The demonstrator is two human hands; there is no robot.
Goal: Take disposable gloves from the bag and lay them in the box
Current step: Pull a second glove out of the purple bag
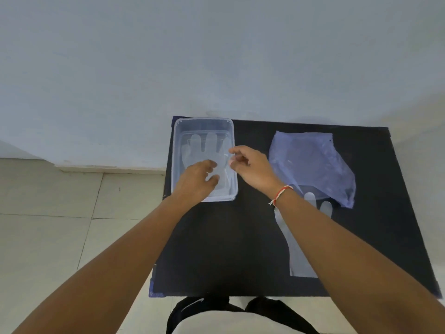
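Observation:
A clear plastic box [178, 131] stands at the table's far left corner. A thin clear glove [204, 144] lies flat inside it, fingers pointing away from me. My left hand [196, 180] rests over the glove's cuff end inside the box, fingers pressed on it. My right hand [250, 165] hovers over the box's right rim, thumb and forefinger pinched on the glove's edge. A crumpled bluish plastic bag [313, 165] lies to the right. A second clear glove [298, 242] lies flat on the table by the bag's mouth, partly hidden under my right forearm.
The small table [216, 249] has a black top and stands against a pale wall [216, 56]. Light floor tiles [60, 225] spread to the left. A red and white thread [280, 195] circles my right wrist. My dark clothing [204, 312] shows at the table's near edge.

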